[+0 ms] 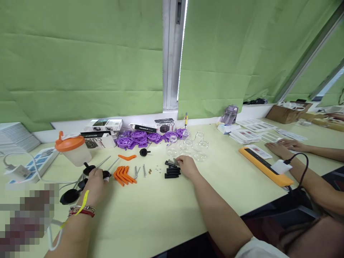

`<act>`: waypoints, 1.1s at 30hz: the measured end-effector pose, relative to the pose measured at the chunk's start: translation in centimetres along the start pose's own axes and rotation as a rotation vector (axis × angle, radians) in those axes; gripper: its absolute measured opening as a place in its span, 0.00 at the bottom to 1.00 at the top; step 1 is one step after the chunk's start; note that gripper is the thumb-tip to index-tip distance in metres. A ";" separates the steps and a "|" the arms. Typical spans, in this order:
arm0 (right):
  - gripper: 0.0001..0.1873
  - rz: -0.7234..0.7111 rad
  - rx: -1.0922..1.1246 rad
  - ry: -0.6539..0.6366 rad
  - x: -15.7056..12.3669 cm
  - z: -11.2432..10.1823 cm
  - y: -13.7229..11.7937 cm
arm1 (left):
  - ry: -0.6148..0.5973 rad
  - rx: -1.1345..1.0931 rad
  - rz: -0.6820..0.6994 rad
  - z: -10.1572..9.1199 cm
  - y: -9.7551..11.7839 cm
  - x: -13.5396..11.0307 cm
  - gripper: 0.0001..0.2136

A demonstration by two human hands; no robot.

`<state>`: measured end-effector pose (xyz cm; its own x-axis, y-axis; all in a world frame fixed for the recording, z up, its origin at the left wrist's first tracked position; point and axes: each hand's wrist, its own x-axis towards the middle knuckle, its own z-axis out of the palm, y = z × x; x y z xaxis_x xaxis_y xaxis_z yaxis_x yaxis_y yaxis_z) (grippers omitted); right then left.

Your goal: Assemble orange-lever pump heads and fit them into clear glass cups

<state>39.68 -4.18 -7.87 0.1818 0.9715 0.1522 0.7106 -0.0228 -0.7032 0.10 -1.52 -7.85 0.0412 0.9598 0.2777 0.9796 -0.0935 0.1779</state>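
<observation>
My left hand (96,184) is closed around a black cup-shaped part (106,174) with a thin metal rod, among other black cup-shaped parts (70,196) on the left. Its fingertips are mostly hidden. My right hand (188,167) pinches at the edge of a small pile of metal springs (173,162), which lies by several black tubes (172,171). Between my hands lie orange bent pieces (124,175), screws (144,171), small brass pieces (150,171) and tiny clear bits (158,168). One more black cup-shaped part (143,152) lies farther back.
Purple plastic parts (139,138), glass jars (185,147) and printed boxes (103,139) line the back. An orange-lidded cup (77,154) and a white power strip (37,165) stand left. At right are an orange power strip (263,166) and another person's hands (281,148).
</observation>
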 end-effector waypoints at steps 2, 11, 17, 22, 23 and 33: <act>0.15 -0.010 0.012 0.022 0.0 0.0 -0.1 | 0.019 -0.012 -0.019 -0.2 0.3 -0.2 0.18; 0.11 -0.396 -0.118 -0.164 -1.7 3.1 -5.5 | 0.166 -0.023 0.013 -2.2 2.0 -1.0 0.21; 0.14 -0.503 -0.410 -0.309 -0.6 4.8 -9.3 | 0.335 -0.098 0.147 -4.0 4.7 -2.2 0.26; 0.10 -0.414 -0.514 -0.337 0.5 5.3 -10.2 | 0.358 -0.330 0.214 -2.9 5.9 -2.6 0.29; 0.09 -0.399 -0.518 -0.337 0.5 5.4 -10.1 | 0.367 -0.400 0.223 -2.5 6.0 -2.6 0.28; 0.11 -0.324 -0.530 -0.327 -0.2 6.4 -10.1 | 0.089 -1.242 -0.030 -1.4 6.9 -2.5 0.28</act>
<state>28.07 -2.67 -5.27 -0.2498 0.9681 0.0218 0.9452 0.2486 -0.2117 6.53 -4.90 -6.00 -0.0388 0.9492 0.3122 0.1293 -0.3050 0.9435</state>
